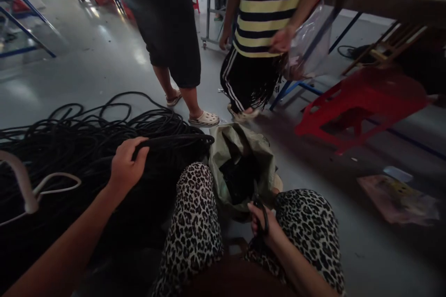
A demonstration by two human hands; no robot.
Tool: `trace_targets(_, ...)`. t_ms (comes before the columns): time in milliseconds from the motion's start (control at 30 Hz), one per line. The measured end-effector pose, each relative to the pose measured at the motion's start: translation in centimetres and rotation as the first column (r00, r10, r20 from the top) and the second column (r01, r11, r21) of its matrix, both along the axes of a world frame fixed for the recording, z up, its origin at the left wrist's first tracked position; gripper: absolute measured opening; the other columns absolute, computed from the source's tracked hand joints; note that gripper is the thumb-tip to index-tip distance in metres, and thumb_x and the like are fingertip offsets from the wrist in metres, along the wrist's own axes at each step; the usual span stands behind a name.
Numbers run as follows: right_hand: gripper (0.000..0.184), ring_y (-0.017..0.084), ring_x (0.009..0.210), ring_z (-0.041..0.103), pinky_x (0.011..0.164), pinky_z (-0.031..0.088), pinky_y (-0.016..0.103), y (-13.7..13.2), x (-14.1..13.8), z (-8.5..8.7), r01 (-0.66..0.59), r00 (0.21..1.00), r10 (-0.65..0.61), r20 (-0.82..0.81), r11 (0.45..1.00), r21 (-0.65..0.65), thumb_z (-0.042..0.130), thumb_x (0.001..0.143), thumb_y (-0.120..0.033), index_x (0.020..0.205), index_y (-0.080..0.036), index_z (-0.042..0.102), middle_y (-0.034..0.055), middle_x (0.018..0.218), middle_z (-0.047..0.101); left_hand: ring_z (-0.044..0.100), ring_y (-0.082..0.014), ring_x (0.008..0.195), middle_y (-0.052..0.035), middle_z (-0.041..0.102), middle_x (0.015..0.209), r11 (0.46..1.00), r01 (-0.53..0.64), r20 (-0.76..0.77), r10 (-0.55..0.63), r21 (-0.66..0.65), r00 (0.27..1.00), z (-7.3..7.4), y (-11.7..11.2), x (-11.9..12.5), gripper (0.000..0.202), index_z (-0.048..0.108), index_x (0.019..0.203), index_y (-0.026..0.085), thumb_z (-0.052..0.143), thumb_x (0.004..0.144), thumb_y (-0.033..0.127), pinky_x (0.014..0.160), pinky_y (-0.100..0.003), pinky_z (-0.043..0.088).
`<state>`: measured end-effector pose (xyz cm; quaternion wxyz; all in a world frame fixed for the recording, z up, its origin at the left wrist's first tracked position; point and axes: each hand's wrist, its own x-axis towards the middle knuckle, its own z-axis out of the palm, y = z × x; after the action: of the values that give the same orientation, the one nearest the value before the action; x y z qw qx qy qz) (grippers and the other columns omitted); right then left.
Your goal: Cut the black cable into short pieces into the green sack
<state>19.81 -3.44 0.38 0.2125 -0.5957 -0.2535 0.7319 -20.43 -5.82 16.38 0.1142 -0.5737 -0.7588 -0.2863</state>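
My left hand is closed around a bundle of black cord, whose looped end reaches right toward the sack. Behind and below that hand spreads a large tangled heap of the same cord. My right hand grips black-handled scissors, blades pointing up at the near rim of the sack. Between my knees stands an open pale green woven sack with black material inside. Dimness hides the detail of that material.
Two people stand just beyond the sack, one in black trousers, one in a striped shirt. A red plastic stool is at the right, beside a table. Plastic packaging lies on the floor. A white curved object is at far left.
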Motion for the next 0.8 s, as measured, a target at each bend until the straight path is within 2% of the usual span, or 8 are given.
trace_targets(67, 0.042, 0.008, 0.032, 0.042, 0.031, 0.032, 0.016, 0.6, -0.4, 1.1, 0.034, 0.992, -0.044, -0.118, 0.996, -0.079, 0.072, 0.065, -0.049, 0.078, -0.02, 0.044, -0.0101, 0.044, 0.043, 0.057, -0.02, 0.102, -0.0061, 0.062, 0.107, 0.999, -0.004, 0.026, 0.003, 0.035, 1.0, 0.7, -1.7, 1.5, 0.025, 0.055, 0.105, 0.02, 0.044, 0.087, 0.032, 0.094, -0.034, 0.043)
trace_targets(133, 0.039, 0.008, 0.037, 0.048, 0.034, 0.035, 0.017, 1.6, -1.0, 2.4, 0.06, 0.978, -0.082, -0.193, 0.991, -0.115, 0.071, 0.07, -0.045, 0.085, -0.019, 0.046, -0.0044, 0.054, 0.056, 0.057, -0.02, 0.1, -0.0062, 0.062, 0.105, 0.999, 0.002, 0.056, -0.005, 0.055, 0.998, 1.1, -3.6, 3.2, 0.023, 0.055, 0.104, 0.02, 0.045, 0.086, 0.029, 0.093, -0.035, 0.045)
trace_targets(233, 0.037, 0.013, 0.053, 0.061, 0.047, 0.048, 0.023, 3.2, -2.7, 4.6, 0.054, 0.91, -0.136, -0.391, 0.975, -0.214, 0.063, 0.079, -0.049, 0.095, -0.019, 0.048, 0.0067, 0.078, 0.068, 0.058, -0.0208, 0.1, -0.0062, 0.063, 0.099, 0.986, 0.166, 0.088, -0.168, 0.022, 0.982, 0.7, -6.5, 5.7, 0.018, 0.055, 0.1, 0.02, 0.048, 0.083, 0.024, 0.093, -0.038, 0.046)
trace_targets(367, 0.032, 0.021, 0.086, 0.067, 0.067, 0.055, 0.031, 5.4, -4.9, 6.7, 0.066, 0.751, -0.213, -0.625, 0.966, -0.249, 0.055, 0.085, -0.049, 0.085, -0.017, 0.053, 0.0116, 0.09, 0.068, 0.058, -0.0214, 0.103, -0.0053, 0.064, 0.099, 0.934, 0.349, 0.071, -0.345, -0.074, 0.936, -0.6, -10.0, 7.2, 0.02, 0.058, 0.1, 0.022, 0.048, 0.082, 0.019, 0.098, -0.043, 0.043)
trace_targets(467, 0.018, 0.018, 0.085, 0.067, 0.068, 0.056, 0.028, 6.7, -4.9, 7.0, 0.215, 0.639, -0.361, -0.679, 0.932, -0.293, 0.05, 0.09, -0.03, 0.081, -0.015, 0.054, 0.0109, 0.088, 0.069, 0.057, -0.0217, 0.103, -0.006, 0.064, 0.103, 0.943, 0.303, -0.022, -0.309, -0.138, 0.951, -1.3, -11.8, 5.7, 0.023, 0.058, 0.104, 0.021, 0.049, 0.083, 0.021, 0.097, -0.042, 0.043)
trace_targets(567, 0.018, 0.017, 0.073, 0.068, 0.062, 0.057, 0.027, 7.3, -3.6, 6.7, 0.252, 0.63, -0.419, -0.654, 0.906, -0.339, 0.043, 0.092, -0.022, 0.08, -0.014, 0.055, 0.0118, 0.085, 0.069, 0.059, -0.0225, 0.099, -0.0057, 0.065, 0.102, 0.965, 0.197, -0.092, -0.215, -0.171, 0.972, -1.5, -12.8, 2.8, 0.023, 0.057, 0.104, 0.021, 0.049, 0.083, 0.027, 0.094, -0.042, 0.044)
trace_targets(667, 0.016, 0.017, 0.071, 0.068, 0.063, 0.058, 0.03, 7.1, -2.2, 6.5, 0.254, 0.623, -0.412, -0.665, 0.91, -0.327, 0.043, 0.091, -0.022, 0.084, -0.014, 0.056, 0.0115, 0.087, 0.069, 0.059, -0.0219, 0.094, 0.0009, 0.065, 0.098, 0.958, 0.162, -0.103, -0.191, -0.237, 0.976, -1.4, -13.2, 0.1, 0.02, 0.057, 0.099, 0.028, 0.049, 0.081, 0.034, 0.093, -0.046, 0.045)
trace_targets(800, 0.012, 0.017, 0.071, 0.068, 0.064, 0.057, 0.029, 6.1, -1.3, 6.9, 0.268, 0.611, -0.401, -0.683, 0.916, -0.298, 0.046, 0.089, -0.022, 0.086, -0.015, 0.056, 0.0103, 0.087, 0.07, 0.055, -0.0278, 0.104, 0.0056, 0.063, 0.11, 0.933, 0.071, -0.14, -0.128, -0.352, 0.982, -0.5, -13.0, -0.7, 0.026, 0.057, 0.098, 0.036, 0.041, 0.079, 0.036, 0.096, -0.057, 0.037)
